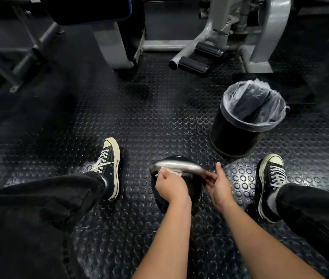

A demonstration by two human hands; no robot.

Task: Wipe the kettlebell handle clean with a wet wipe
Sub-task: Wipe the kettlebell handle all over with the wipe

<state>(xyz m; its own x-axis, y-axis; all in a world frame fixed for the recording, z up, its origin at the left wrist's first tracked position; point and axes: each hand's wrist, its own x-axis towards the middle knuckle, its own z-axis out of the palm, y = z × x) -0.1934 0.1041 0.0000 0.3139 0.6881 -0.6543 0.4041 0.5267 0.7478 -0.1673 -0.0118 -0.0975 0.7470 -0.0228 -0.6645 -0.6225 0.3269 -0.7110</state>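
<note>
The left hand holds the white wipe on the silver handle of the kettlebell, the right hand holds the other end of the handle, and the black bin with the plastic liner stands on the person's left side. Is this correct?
Not quite. The bin stands on the person's right side, beyond the right hand, as the head view shows. The rest holds: the left hand holds the white wipe on the silver handle of the kettlebell.

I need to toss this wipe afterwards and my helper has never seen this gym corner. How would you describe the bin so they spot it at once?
Start at the grey machine frame at the far right, then come down onto the studded black floor mat. The bin stands there, beyond the kettlebell and to its right. It is the only round black container, lined with a clear plastic bag.
</note>
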